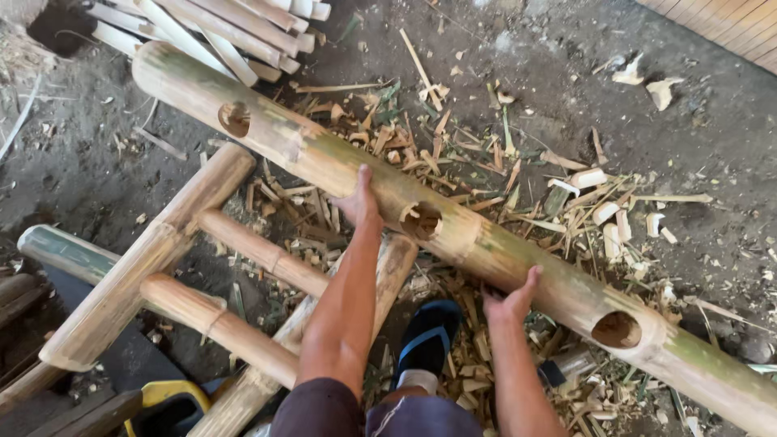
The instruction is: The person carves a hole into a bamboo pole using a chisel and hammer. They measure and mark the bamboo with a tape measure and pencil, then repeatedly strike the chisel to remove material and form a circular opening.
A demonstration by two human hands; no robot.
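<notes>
Bamboo pole (486, 243) runs off the lower right edge.
</notes>
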